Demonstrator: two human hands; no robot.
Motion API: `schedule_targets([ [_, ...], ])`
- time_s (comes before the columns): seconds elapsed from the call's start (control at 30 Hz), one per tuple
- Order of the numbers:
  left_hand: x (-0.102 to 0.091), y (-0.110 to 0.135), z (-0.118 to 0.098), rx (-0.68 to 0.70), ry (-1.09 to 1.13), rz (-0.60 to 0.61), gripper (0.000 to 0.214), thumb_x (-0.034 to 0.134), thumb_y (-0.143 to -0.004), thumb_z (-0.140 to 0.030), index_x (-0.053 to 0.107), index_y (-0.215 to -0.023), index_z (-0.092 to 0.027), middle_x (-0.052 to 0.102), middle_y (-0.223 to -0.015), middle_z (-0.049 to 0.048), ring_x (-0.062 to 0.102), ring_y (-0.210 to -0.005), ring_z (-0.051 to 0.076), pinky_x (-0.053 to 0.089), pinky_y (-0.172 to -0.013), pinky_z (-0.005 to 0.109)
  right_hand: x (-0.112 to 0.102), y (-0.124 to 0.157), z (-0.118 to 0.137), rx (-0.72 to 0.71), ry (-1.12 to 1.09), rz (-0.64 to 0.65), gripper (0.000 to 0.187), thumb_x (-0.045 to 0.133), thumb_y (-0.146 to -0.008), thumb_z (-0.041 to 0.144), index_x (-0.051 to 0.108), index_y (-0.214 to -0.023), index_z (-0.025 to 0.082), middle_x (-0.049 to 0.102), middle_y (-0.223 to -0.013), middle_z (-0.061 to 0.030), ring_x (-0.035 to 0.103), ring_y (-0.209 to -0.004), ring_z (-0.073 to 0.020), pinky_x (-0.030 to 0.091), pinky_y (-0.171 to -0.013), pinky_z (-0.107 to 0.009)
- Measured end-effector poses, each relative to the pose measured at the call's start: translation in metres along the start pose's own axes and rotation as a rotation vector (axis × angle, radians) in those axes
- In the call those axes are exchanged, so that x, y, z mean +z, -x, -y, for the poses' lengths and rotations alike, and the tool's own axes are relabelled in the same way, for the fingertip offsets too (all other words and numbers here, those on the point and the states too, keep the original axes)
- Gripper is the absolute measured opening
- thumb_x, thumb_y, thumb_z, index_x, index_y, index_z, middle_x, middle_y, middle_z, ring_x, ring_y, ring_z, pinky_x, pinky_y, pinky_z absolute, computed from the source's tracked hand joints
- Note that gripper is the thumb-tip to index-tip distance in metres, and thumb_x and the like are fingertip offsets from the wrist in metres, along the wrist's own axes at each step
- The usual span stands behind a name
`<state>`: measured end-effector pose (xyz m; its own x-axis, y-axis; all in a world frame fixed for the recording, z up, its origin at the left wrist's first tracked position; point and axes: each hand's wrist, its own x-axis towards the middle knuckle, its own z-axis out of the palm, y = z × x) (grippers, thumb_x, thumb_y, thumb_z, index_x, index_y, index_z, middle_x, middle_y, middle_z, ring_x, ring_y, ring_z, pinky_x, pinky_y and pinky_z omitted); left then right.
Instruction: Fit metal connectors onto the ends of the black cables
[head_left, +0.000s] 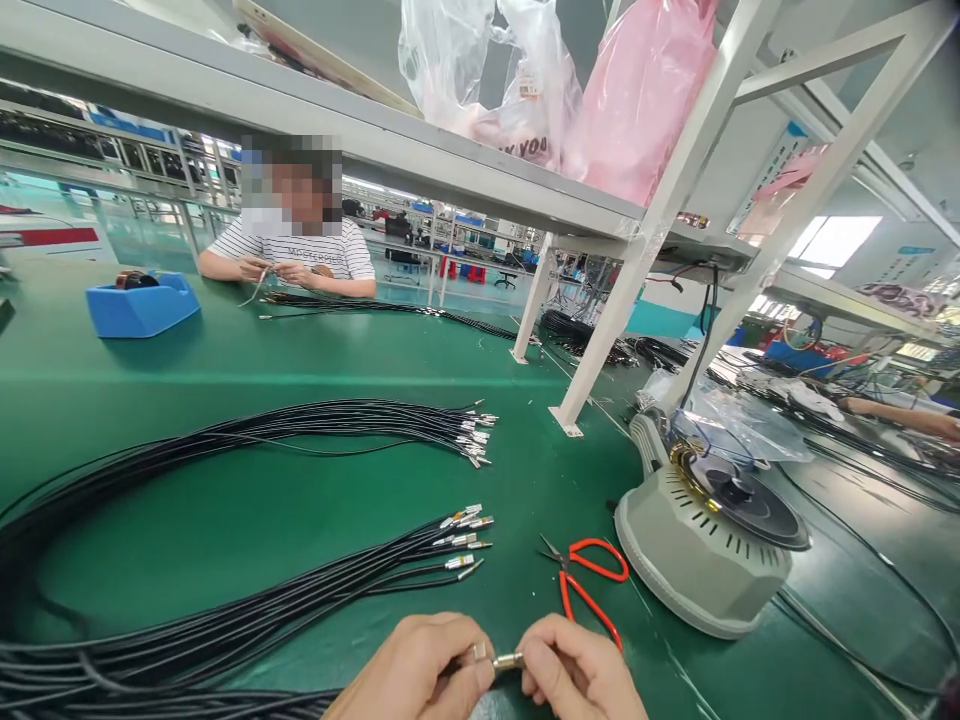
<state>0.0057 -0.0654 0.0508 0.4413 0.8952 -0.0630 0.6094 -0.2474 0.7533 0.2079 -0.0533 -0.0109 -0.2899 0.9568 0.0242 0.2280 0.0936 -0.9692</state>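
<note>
My left hand (412, 675) and my right hand (577, 670) meet at the bottom edge of the head view, both pinched on one cable's metal connector tip (504, 661). The left fingers hold the cable end, the right fingers grip the small silver tip. Just beyond them lies a bundle of black cables (247, 610) with metal tips fanned out. A second bundle of black cables (315, 425) curves farther back on the green table (262, 500).
Red-handled scissors (589, 580) lie right of my hands, beside a grey tape dispenser machine (705, 540). White shelf legs (600, 340) stand mid-table. A person in a striped shirt (296, 250) works opposite, near a blue tray (142, 305). Another person's arm (900, 415) is at far right.
</note>
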Motion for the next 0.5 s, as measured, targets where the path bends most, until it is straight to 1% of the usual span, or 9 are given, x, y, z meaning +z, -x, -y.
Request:
schedule_targets([
  [0.1, 0.0034, 0.0, 0.0, -0.001, 0.016, -0.035, 0.025, 0.048, -0.091, -0.031, 0.067, -0.079, -0.02, 0.064, -0.074, -0.0015, 0.053, -0.067, 0.015, 0.036, -0.061, 0.02, -0.0043, 0.0006, 0.0034, -0.014, 0.074, 0.065, 0.052, 0.047, -0.091, 0.064, 0.064, -0.076, 0.018, 0.06, -0.064, -0.0025, 0.051, -0.057, -0.0132, 0.039, -0.056, -0.022],
  [0.27, 0.0059, -0.0023, -0.0039, 0.028, 0.033, -0.038, 0.033, 0.047, -0.094, -0.034, 0.063, -0.068, -0.019, 0.055, -0.064, -0.004, 0.047, -0.062, 0.013, 0.032, -0.058, 0.021, -0.0053, 0.0026, 0.0068, -0.015, 0.129, 0.08, 0.049, 0.045, -0.093, 0.06, 0.062, -0.076, 0.018, 0.059, -0.065, -0.0021, 0.053, -0.062, -0.0141, 0.042, -0.06, -0.023],
  [0.33, 0.0063, -0.003, -0.0063, 0.026, 0.025, -0.038, 0.034, 0.046, -0.094, -0.034, 0.057, -0.066, -0.019, 0.049, -0.063, -0.005, 0.044, -0.062, 0.012, 0.03, -0.058, 0.022, -0.0049, 0.0037, 0.0068, -0.026, 0.149, 0.085, 0.049, 0.044, -0.094, 0.06, 0.061, -0.075, 0.018, 0.059, -0.066, -0.0021, 0.053, -0.063, -0.0143, 0.042, -0.061, -0.023],
  [0.43, 0.0064, -0.0031, -0.009, 0.013, 0.009, -0.014, 0.038, 0.044, -0.095, -0.033, 0.042, -0.06, -0.019, 0.039, -0.06, -0.0061, 0.038, -0.059, 0.011, 0.025, -0.057, 0.024, -0.0049, 0.0049, 0.0075, -0.049, 0.195, 0.087, 0.048, 0.043, -0.095, 0.057, 0.061, -0.073, 0.018, 0.058, -0.065, -0.0016, 0.051, -0.062, -0.014, 0.04, -0.06, -0.023],
  [0.5, 0.0064, -0.003, -0.0094, 0.015, 0.008, -0.003, 0.039, 0.043, -0.095, -0.032, 0.035, -0.058, -0.019, 0.036, -0.058, -0.0062, 0.036, -0.058, 0.011, 0.023, -0.056, 0.026, -0.005, 0.0056, 0.0091, -0.066, 0.222, 0.087, 0.047, 0.044, -0.095, 0.055, 0.06, -0.071, 0.018, 0.058, -0.066, -0.0013, 0.051, -0.062, -0.0139, 0.039, -0.059, -0.023],
])
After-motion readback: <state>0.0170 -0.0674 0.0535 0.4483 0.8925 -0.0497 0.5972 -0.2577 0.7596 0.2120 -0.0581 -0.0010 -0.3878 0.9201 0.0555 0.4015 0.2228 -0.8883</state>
